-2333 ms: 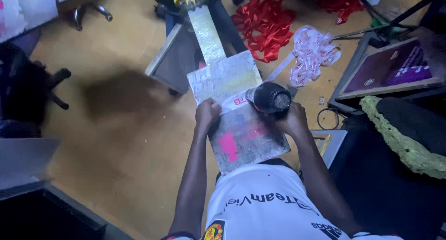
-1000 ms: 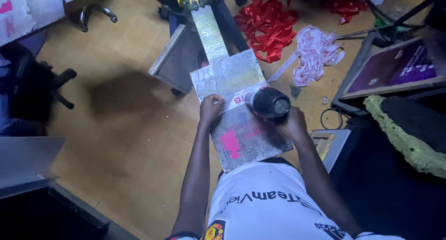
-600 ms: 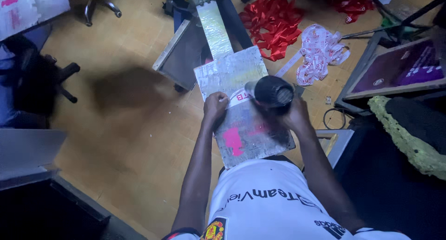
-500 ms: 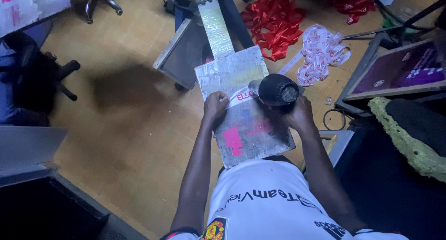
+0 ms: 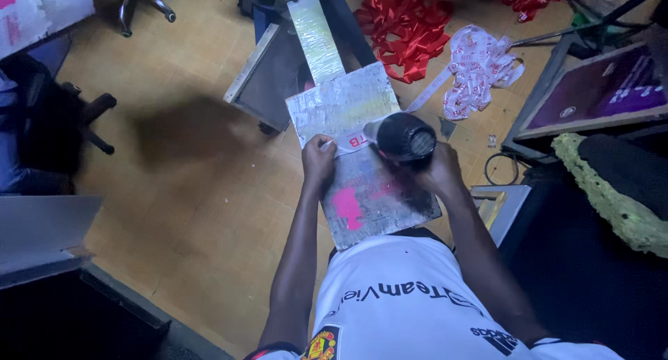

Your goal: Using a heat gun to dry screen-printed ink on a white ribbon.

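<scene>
— Two hands at work over a narrow, paint-stained printing board (image 5: 369, 200), its pink blotch near the body. Left hand (image 5: 318, 162) pressed down at the board's left edge, fingers drawn together on the end of a white ribbon strip (image 5: 351, 141) with red printing. Right hand (image 5: 440, 170) clamped around the grip of a black hair dryer (image 5: 403, 136).

— And the dryer itself, where exactly?

— Just above the ribbon strip, round body over the right half of the board, nozzle turned left toward the pinched end. Touching the strip or only close: cannot tell.

— Position of the strip?

— Laid across the board about midway, between the pale taped far part and the darker near part with the pink mark.

— Surroundings?

— Beyond the board, a long arm wrapped in shiny tape (image 5: 316, 29), running far toward a yellow fitting. Far right on the wooden floor (image 5: 195, 193), a heap of red ribbon (image 5: 403, 26), and beside it a loose pile of white printed ribbon (image 5: 480, 67). At the right edge, a framed screen (image 5: 598, 92) with a purple face, plus a yellow-green cloth (image 5: 612, 200) nearer. At far left, a black swivel chair (image 5: 56, 116).
</scene>
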